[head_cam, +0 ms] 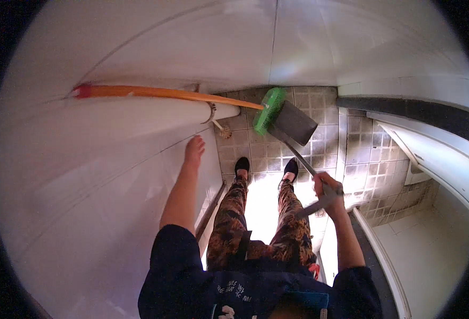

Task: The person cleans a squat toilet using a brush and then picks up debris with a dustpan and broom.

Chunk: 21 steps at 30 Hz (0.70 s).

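Observation:
My right hand point(327, 189) grips the grey handle of a long-handled dustpan point(296, 121), whose dark pan rests low over the tiled floor ahead of my feet. A broom with a green head point(269, 111) stands against or beside the pan's left edge. Its orange handle point(151, 92) stretches left along the wall, with a red end. Nothing is in my left hand point(195, 149), which is held out near the left wall, apart from the broom; its fingers look slightly bent.
A white pipe point(178, 109) runs down the wall in the far left corner, with a small brush-like thing point(225, 132) at its foot. White walls stand ahead and left. A doorway with a dark sill and a white door point(437, 153) lies to the right.

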Available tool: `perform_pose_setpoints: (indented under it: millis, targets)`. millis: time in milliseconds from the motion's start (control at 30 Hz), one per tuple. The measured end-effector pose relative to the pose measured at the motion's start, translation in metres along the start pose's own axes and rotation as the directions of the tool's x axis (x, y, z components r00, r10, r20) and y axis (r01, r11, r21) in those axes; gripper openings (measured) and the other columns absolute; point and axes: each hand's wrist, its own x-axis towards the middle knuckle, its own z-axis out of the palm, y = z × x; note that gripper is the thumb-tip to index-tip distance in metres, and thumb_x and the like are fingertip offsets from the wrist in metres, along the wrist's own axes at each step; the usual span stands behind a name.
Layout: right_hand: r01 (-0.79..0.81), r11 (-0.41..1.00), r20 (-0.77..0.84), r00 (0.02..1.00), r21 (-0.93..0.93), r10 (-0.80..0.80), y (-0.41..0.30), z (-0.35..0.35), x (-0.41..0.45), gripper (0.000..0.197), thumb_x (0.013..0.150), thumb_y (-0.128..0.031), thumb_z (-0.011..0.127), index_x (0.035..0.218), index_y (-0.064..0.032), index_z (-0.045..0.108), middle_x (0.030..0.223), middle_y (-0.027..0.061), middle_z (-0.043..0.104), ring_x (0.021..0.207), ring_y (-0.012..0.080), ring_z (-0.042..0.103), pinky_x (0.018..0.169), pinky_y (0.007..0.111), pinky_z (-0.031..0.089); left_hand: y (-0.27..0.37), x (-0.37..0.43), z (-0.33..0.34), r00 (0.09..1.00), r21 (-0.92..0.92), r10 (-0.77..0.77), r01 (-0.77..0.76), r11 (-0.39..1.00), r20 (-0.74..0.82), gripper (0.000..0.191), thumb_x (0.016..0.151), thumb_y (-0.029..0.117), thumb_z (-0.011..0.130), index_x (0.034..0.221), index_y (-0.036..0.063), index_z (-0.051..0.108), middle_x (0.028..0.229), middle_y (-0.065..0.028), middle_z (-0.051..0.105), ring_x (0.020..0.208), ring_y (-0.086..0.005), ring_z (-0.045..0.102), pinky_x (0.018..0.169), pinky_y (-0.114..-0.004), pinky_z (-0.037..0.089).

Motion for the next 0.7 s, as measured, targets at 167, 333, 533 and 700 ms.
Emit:
perform_pose_setpoints:
  millis: [167, 333, 533, 700]
  targets:
    - [0.052, 0.971, -0.037, 0.997, -0.235, -0.062, 0.02, 0.002, -0.023, 0.013, 0.082, -0.005, 0.051, 0.087, -0.001, 0.062, 0.073, 0.0098, 0.062, 0.064, 0.0148, 0.061, 0.056, 0.027, 0.047, -0.008, 0.121, -0.004, 0.999, -0.054, -0.032, 0.03, 0.998, -0.03, 0.037, 0.085, 0.039, 0.054, 0.112, 0.0141, 0.053, 0.108, -0.0017, 0.054, 0.101, -0.0199, 0.05, 0.09, -0.036, 0.036]
    - [0.028, 0.995, -0.043, 0.999, -0.1, -0.032, 0.015, -0.001, -0.016, 0.018, 0.085, -0.004, 0.042, 0.086, 0.0037, 0.059, 0.07, 0.0116, 0.06, 0.061, 0.0155, 0.061, 0.055, 0.026, 0.049, 0.064, 0.251, -0.04, 0.997, 0.174, 0.019, -0.006, 0.985, -0.075, 0.033, 0.085, 0.034, 0.055, 0.11, 0.0132, 0.053, 0.102, -0.002, 0.057, 0.095, -0.0173, 0.052, 0.082, -0.035, 0.038]
    - [0.063, 0.995, -0.071, 0.995, -0.075, -0.069, 0.027, -0.023, -0.025, 0.02, 0.081, 0.001, 0.036, 0.082, 0.0054, 0.056, 0.07, 0.0138, 0.058, 0.059, 0.0183, 0.059, 0.055, 0.029, 0.05, 0.004, 0.303, -0.05, 0.998, 0.39, 0.021, 0.007, 0.921, -0.067, 0.03, 0.084, 0.029, 0.057, 0.109, 0.0121, 0.052, 0.094, -0.0023, 0.059, 0.087, -0.0142, 0.054, 0.072, -0.033, 0.04]
    - [0.073, 0.997, 0.031, 0.997, -0.036, -0.072, 0.013, -0.004, -0.01, 0.018, 0.084, -0.002, 0.042, 0.086, 0.0052, 0.057, 0.075, 0.0117, 0.061, 0.065, 0.0153, 0.06, 0.059, 0.027, 0.051, -0.014, 0.213, -0.063, 0.983, 0.549, 0.147, -0.065, 0.833, -0.107, 0.027, 0.084, 0.024, 0.058, 0.107, 0.0113, 0.052, 0.088, -0.0026, 0.061, 0.081, -0.0116, 0.055, 0.063, -0.032, 0.042]
